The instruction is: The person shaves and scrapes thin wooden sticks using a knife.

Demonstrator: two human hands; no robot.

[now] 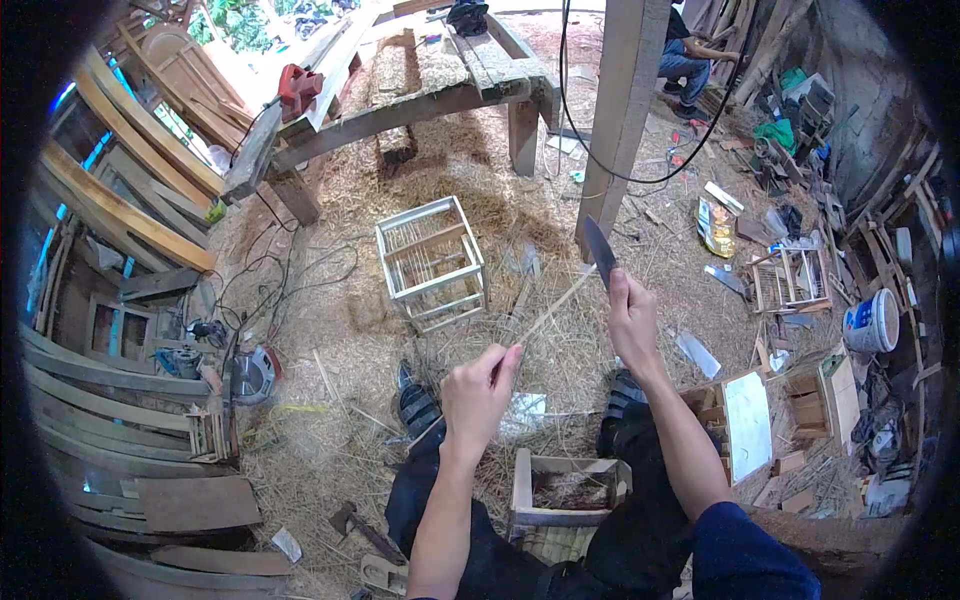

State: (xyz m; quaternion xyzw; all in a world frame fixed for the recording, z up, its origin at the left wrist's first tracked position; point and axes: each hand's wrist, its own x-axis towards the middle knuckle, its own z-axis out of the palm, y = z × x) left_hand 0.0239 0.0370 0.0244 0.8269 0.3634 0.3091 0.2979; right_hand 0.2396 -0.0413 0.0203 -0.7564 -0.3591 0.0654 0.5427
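Observation:
My left hand is closed around a thin wooden strip, which slants up and to the right from the fist. In my right hand is a knife, its dark blade pointing up and away from me. The strip's far end reaches close to the blade; whether they touch I cannot tell. On the floor ahead stands a small wooden frame with thin bars, like a cage. Between my legs sits a wooden box frame, partly hidden by my right leg.
A rough workbench stands ahead, beside a wooden post. A circular saw and cables lie at left, a hammer near my left leg. At right are a white bucket and another small frame. Another person sits far right.

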